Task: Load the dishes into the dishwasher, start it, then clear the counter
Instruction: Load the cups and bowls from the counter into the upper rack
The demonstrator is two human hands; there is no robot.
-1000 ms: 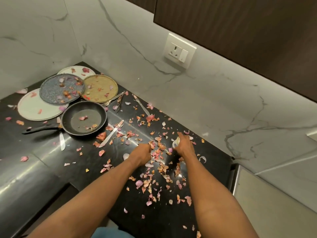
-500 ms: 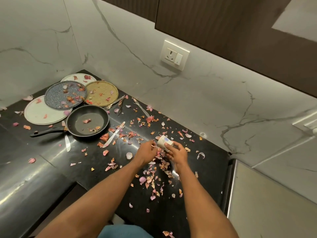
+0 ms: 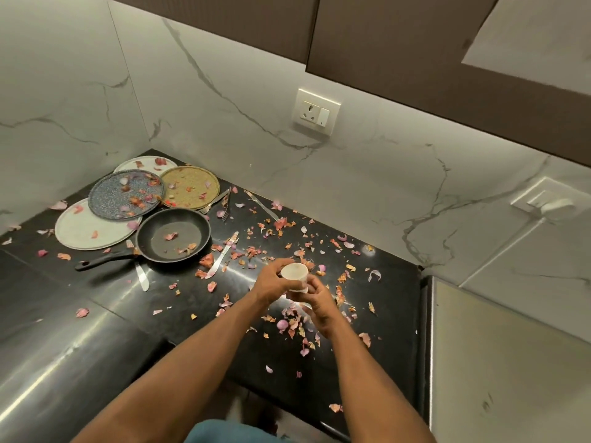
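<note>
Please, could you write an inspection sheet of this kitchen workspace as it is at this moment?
Surface: black counter, strewn with onion peels.
Job's things: four plates overlapping in the corner; frying pan beside them; knives and forks loose.
Clutter: peels also on the plates and in the pan.
Hands: left hand and right hand both hold a small white cup.
Cables: nothing seen.
Surroundings: marble wall, wall socket, dark cabinets above.

Four round plates are lying in the corner of the bench (image 3: 80, 314): a white plate (image 3: 86, 233), a second white plate (image 3: 145, 162), a blue speckled plate (image 3: 112, 196) and a gold plate (image 3: 188, 185). One black frying pan (image 3: 174, 235) is sitting beside them. Two knives (image 3: 222, 255) (image 3: 140, 274) and two forks (image 3: 225, 209) (image 3: 262, 204) are lying around it. One small white cup (image 3: 295, 276) is showing. Onion peels (image 3: 297, 322) are lying scattered, too many to count.
</note>
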